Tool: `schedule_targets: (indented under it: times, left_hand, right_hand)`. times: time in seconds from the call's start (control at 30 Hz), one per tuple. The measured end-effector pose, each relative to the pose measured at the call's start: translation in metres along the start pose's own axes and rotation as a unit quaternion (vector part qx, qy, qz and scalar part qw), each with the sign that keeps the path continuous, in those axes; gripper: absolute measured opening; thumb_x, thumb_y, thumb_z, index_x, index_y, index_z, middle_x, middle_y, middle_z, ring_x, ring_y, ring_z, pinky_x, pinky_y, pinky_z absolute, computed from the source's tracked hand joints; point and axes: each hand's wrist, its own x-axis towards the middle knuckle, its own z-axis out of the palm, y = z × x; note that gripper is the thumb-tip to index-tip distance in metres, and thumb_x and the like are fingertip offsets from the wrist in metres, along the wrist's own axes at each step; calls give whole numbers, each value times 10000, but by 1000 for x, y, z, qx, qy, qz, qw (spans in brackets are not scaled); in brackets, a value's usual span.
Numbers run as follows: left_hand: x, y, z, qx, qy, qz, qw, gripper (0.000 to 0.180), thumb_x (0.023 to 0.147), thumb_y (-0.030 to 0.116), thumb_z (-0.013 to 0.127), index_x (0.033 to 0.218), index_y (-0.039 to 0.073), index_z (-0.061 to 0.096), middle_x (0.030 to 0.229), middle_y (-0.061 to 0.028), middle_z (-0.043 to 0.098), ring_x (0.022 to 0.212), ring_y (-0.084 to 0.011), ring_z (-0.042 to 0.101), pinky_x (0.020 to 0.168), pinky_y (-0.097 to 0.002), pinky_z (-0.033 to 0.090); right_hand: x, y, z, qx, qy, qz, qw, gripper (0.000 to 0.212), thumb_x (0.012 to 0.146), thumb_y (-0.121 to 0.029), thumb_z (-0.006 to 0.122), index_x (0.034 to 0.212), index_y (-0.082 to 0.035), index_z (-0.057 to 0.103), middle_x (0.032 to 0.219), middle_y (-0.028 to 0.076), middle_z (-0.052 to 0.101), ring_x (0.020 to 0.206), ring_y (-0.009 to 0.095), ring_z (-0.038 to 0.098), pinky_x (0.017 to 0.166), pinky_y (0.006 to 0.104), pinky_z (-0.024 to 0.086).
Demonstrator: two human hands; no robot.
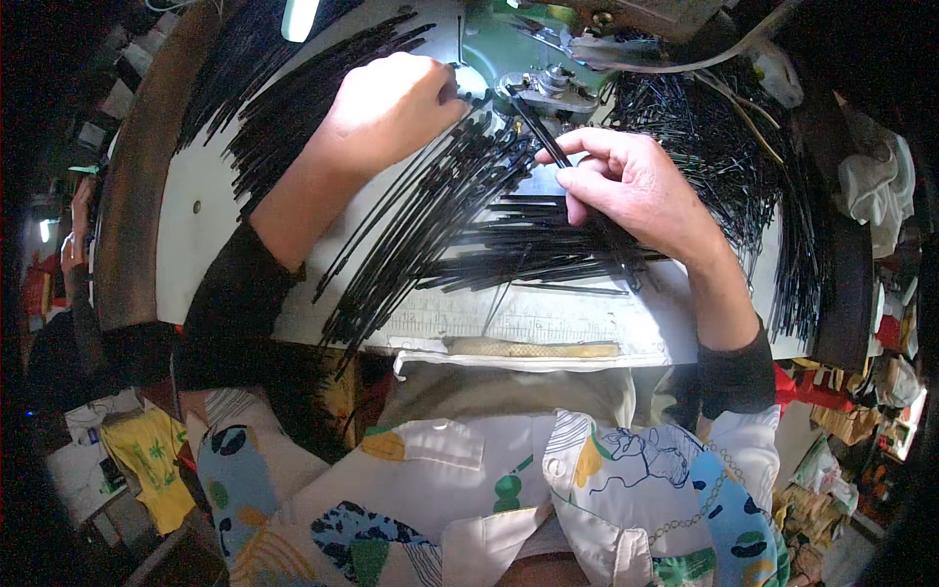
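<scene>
Between the thumb and fingertips of my right hand (641, 186) is a narrow black strip (533, 122), held slanting, its far end near the metal parts of a green sewing machine (553, 88). My left hand (391, 108) is closed beside the machine's bed, thumb side toward it; what its fingers hold, if anything, is hidden. Below and between the hands, a loose bundle of long black strips (421, 210) fans toward the table's near edge. More black strips (509, 245) lie crosswise under my right hand.
Another bundle of black strips (303, 108) lies left of my left hand. A tangled black heap (690, 137) covers the right side of the white table (196, 249). A printed ruler (489, 315) runs along the near edge. A lit lamp (299, 18) hangs at the top.
</scene>
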Motion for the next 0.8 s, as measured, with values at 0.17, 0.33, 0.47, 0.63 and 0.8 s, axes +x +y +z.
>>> schedule_targets:
  times: [0.17, 0.33, 0.47, 0.63, 0.8]
  left_hand:
    - [2, -1, -6, 19, -1, 21, 1000, 281, 749, 293, 548, 834, 44, 647, 747, -182, 613, 730, -335, 608, 698, -400, 489]
    - [8, -4, -3, 45, 14, 45, 998, 269, 739, 266, 541, 808, 27, 644, 727, -196, 607, 708, -341, 606, 694, -397, 491]
    - [11, -10, -4, -28, 27, 44, 998, 279, 761, 247, 529, 865, 11, 637, 707, -163, 618, 575, -291, 602, 588, -344, 493]
    - [-1, 10, -15, -466, -67, -89, 878, 268, 823, 246, 544, 909, 2, 613, 714, -38, 583, 442, -50, 486, 394, -185, 361]
    - [-6, 25, 6, -650, -57, -140, 744, 232, 847, 170, 566, 995, -9, 569, 750, -63, 597, 427, -67, 482, 368, -183, 353]
  right_hand:
    - [1, -2, 1, -18, -18, -3, 1000, 220, 801, -110, 524, 981, -9, 598, 598, 1, 583, 564, 39, 525, 543, 201, 403]
    - [3, -4, -3, 40, -21, 42, 998, 236, 807, -138, 534, 990, 1, 588, 651, 13, 603, 558, 45, 512, 510, 193, 397]
    - [3, -1, -3, 72, -19, 72, 995, 255, 807, -137, 536, 1015, 6, 572, 664, 24, 604, 540, 53, 510, 467, 197, 401]
    - [4, 1, 3, 132, -20, 37, 990, 315, 794, -124, 547, 1080, 4, 519, 662, 44, 602, 471, 81, 524, 413, 212, 433]
    - [4, 2, 4, 150, -35, 51, 987, 310, 829, -108, 533, 1111, 5, 472, 702, 48, 585, 565, 75, 560, 432, 174, 437]
